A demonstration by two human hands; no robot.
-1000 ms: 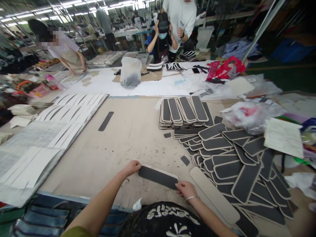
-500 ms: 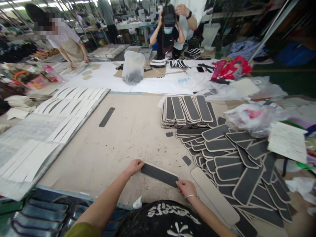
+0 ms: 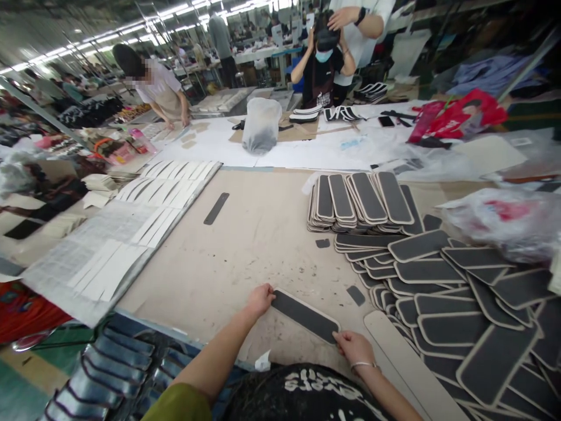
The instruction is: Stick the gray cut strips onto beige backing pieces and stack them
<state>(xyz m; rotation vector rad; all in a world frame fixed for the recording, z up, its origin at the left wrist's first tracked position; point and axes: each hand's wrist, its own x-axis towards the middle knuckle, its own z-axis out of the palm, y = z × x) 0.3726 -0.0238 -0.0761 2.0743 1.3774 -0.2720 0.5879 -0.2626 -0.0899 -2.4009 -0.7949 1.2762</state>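
A dark grey strip with a beige border [image 3: 305, 316] slants over the paper-covered table near its front edge. My left hand [image 3: 262, 299] is closed on its upper left end, and my right hand [image 3: 354, 348] pinches its lower right end. Right of my right hand lies a long plain beige strip [image 3: 407, 365]. Beyond it spreads a loose pile of similar grey pieces [image 3: 451, 329]. Behind that pile, several neat stacks [image 3: 363, 199] stand side by side. A small dark scrap [image 3: 355, 296] lies just above my right hand.
White cut strips [image 3: 105, 269] cover a sheet on the left. A narrow dark template [image 3: 216, 209] lies on the brown table paper [image 3: 188, 275]. Across the table are a plastic bag [image 3: 262, 126], a red bag [image 3: 468, 117] and several people. A clear bag [image 3: 504, 219] sits at right.
The view has turned left, so the scene sits further right in the picture. Both hands still hold the bordered strip at its ends, with little change in their grip.
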